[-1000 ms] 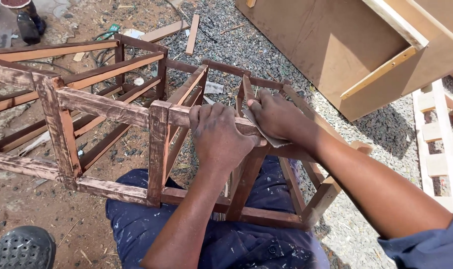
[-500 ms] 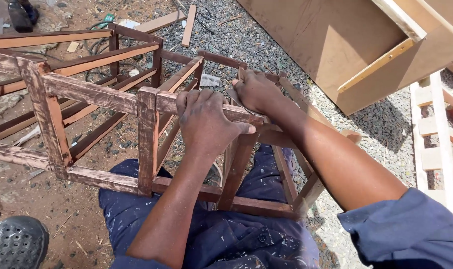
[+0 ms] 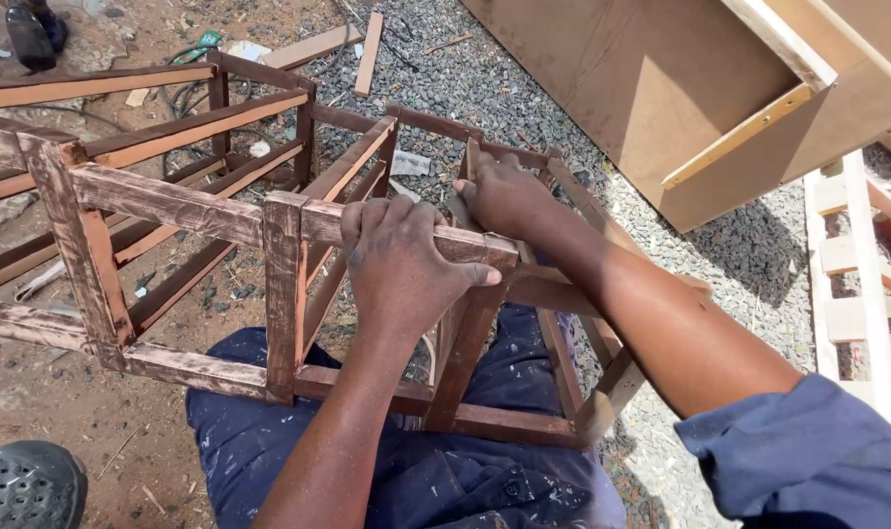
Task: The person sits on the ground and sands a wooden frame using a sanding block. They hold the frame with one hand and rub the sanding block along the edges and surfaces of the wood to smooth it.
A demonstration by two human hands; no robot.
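Note:
A reddish-brown stained wooden frame (image 3: 171,201) of thin slats lies across my lap. My left hand (image 3: 401,260) is clamped over its near top rail, fingers curled over the far edge, next to a corner post (image 3: 282,294). My right hand (image 3: 504,196) presses down on a farther rail of the frame, palm down. A small grey sheet (image 3: 457,209) shows under its fingers, mostly hidden. My legs in dark blue trousers (image 3: 465,480) sit under the frame.
A large brown board cabinet (image 3: 680,108) lies on the gravel at upper right. A pale wooden ladder-like rack (image 3: 857,255) stands at the right edge. Loose wood offcuts (image 3: 313,47) lie on the ground beyond the frame. A black perforated shoe (image 3: 24,485) is at lower left.
My right hand has slid away from me along the rail, farther from the left hand. My left hand keeps its grip on the near rail.

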